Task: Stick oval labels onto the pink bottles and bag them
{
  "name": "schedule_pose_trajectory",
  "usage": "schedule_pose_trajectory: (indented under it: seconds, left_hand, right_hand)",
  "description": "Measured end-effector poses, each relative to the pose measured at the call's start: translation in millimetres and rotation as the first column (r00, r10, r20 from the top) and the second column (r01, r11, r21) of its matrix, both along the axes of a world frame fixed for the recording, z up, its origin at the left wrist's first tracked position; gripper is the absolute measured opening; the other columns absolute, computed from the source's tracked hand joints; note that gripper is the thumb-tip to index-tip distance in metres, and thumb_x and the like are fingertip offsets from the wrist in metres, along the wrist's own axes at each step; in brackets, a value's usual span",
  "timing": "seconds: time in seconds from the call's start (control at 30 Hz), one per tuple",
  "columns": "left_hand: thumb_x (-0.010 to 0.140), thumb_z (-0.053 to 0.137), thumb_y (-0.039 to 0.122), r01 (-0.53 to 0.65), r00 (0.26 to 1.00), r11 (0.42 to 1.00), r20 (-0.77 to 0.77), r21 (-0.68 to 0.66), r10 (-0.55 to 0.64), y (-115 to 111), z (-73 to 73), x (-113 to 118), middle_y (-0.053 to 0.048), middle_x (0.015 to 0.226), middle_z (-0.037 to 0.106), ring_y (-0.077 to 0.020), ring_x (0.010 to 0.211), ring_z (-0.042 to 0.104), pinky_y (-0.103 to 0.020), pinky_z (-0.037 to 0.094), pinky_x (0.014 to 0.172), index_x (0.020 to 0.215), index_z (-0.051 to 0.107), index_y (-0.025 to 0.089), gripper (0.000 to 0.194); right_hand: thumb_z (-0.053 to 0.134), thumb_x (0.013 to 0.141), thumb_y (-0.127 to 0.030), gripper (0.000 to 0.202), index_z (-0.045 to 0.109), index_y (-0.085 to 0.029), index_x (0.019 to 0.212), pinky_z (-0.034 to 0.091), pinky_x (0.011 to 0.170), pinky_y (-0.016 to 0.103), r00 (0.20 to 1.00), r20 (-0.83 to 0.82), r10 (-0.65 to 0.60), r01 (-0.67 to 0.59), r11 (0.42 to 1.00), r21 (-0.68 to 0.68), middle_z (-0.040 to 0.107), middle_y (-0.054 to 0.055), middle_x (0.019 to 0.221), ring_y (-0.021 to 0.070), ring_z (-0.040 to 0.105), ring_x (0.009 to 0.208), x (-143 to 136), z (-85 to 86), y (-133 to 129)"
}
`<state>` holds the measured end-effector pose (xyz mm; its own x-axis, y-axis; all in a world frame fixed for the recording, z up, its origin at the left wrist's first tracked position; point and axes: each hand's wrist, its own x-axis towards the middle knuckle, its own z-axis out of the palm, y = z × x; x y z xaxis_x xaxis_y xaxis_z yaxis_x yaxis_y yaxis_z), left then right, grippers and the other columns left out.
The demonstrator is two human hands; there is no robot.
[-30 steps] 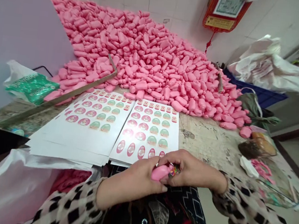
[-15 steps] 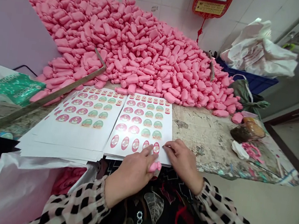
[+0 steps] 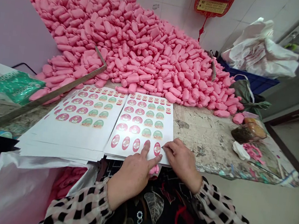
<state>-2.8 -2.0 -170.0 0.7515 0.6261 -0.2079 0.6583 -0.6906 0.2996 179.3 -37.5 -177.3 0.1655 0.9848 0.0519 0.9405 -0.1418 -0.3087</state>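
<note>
A sheet of stickers (image 3: pixel 139 152) lies in front of me, with a row of red oval stickers along its near edge. My left hand (image 3: pixel 133 171) presses its outstretched index finger on this row, another finger beside the rightmost oval sticker (image 3: pixel 157 149). Tucked in the same hand is a small pink plastic bottle (image 3: pixel 154 169), mostly hidden by the fingers. Fingers of my right hand (image 3: pixel 183 160) pinch together at that oval's right edge. A tiny dark tip shows at their ends; I cannot make out what it belongs to.
A large heap of pink bottles (image 3: pixel 134 52) fills the back of the table. Left of the sheet lies a stack of sticker sheets (image 3: pixel 62 138), with a long bar (image 3: pixel 60 91) beyond it. A jar (image 3: pixel 244 133) stands at right. A white sack (image 3: pixel 17 183) hangs open at lower left.
My left hand's fingers have spread and shifted slightly over the oval row, and less of the pink bottle shows. My right hand stays almost in place.
</note>
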Motion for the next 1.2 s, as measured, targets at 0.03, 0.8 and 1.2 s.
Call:
schedule_pose_trajectory:
  seconds: [0.03, 0.8, 1.2]
  left_hand:
    - [0.081, 0.049, 0.025, -0.004, 1.0, 1.0, 0.006, -0.003, 0.004, 0, -0.4, 0, -0.016, 0.15, 0.018, -0.0275, 0.09, 0.062, -0.041, 0.046, 0.073, 0.134, 0.039, 0.038, 0.056]
    - [0.083, 0.047, 0.019, -0.025, 0.995, 0.987, -0.094, 0.161, 0.04, -11, -13.7, 13, -0.022, 0.147, 0.02, -0.0279, 0.079, 0.062, -0.04, 0.046, 0.065, 0.142, 0.015, 0.04, 0.07]
    - [0.082, 0.052, 0.025, 0.01, 0.99, 0.974, -0.141, 0.225, 0.022, -11, -17.7, 14, -0.026, 0.145, 0.022, -0.0272, 0.073, 0.064, -0.039, 0.046, 0.061, 0.141, 0.013, 0.043, 0.073]
  right_hand:
    - [0.045, 0.091, -0.032, 0.02, 0.064, -0.025, 0.09, 0.033, 0.058, 0.025, 1.0, -0.017, -0.001, 0.001, 1.0, 0.002, 0.058, 0.0, 0.087, 0.0139, 0.058, 0.074, 1, -0.6, 0]
    - [0.054, 0.084, -0.037, 0.02, 0.062, -0.023, 0.071, 0.028, 0.055, 0.025, 0.992, -0.063, -0.114, 0.115, 0.993, 0.027, 0.059, -0.002, 0.078, 0.0127, 0.055, 0.068, -15, 8.2, 5]
    - [0.057, 0.081, -0.039, 0.022, 0.064, -0.024, 0.068, 0.032, 0.057, 0.025, 0.98, -0.165, -0.111, 0.129, 0.986, 0.102, 0.059, -0.002, 0.073, 0.0125, 0.055, 0.066, -17, 21.8, 8]
